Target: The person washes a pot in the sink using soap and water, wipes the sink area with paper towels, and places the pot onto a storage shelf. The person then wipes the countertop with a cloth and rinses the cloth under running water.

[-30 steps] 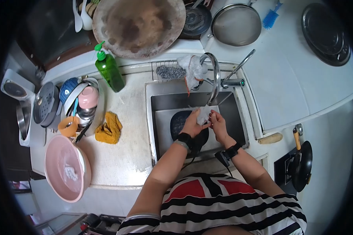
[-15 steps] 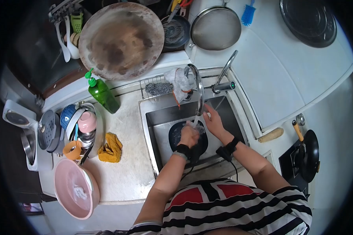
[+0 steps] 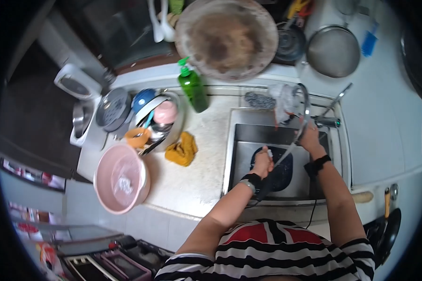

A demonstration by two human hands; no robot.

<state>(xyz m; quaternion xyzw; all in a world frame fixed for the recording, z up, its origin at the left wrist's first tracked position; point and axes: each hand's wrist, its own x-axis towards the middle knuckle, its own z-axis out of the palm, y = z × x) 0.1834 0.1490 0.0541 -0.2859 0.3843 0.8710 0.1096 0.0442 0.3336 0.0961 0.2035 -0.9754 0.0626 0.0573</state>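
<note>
Clamping a white scrap [image 3: 270,153] in left hand [image 3: 262,165], over dark bowl [image 3: 284,175] in sink [image 3: 244,154], with right hand [image 3: 310,136] by tap [image 3: 306,100] at one o'clock, unable to tell its grip

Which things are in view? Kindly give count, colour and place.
Sink: 1, silver, under hands
Dark item: 1, navy, in sink
Faucet: 1, silver, over sink
Bottle: 1, green, on counter
Cloth: 1, yellow, on counter
Basin: 1, pink, left side
Dishes: several, multicoloured, left side
Round board: 1, brown, top centre
Sieve: 1, silver, upper right
Pan: 1, black, lower right
Left hand: 1, bare, over sink
Right hand: 1, bare, near faucet
</note>
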